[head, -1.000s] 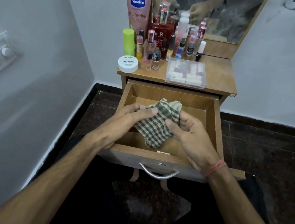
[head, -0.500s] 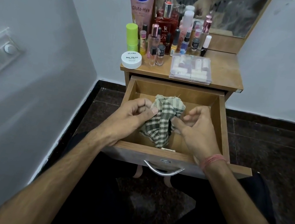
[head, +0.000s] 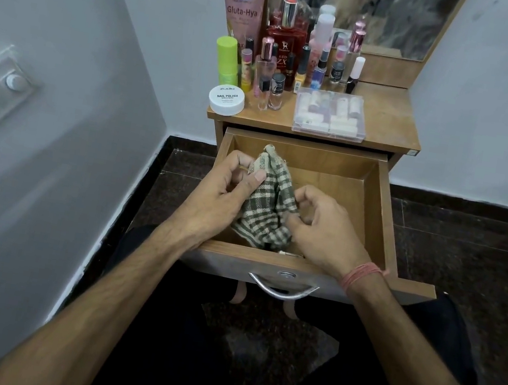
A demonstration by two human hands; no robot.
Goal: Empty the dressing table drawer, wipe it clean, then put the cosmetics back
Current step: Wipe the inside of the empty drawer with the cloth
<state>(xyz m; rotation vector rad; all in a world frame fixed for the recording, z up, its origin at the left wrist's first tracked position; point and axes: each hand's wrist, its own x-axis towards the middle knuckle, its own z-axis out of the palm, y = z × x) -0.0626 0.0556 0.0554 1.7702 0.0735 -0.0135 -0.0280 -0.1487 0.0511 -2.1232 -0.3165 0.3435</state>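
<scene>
both hands inside the open drawer (head: pixel 377 213), left hand (head: pixel 218 196) and right hand (head: pixel 323 234) each pinching the bunched checked cloth (head: pixel 267 204), cosmetics (head: pixel 281 59) on the tabletop behind the drawer.

The checked cloth (head: pixel 265 204) has been gathered from spread flat into an upright bunch between both hands.

Matt wooden drawer (head: pixel 380 213), woven checked cloth (head: pixel 265 207), shiny metal handle (head: pixel 281 289)
</scene>
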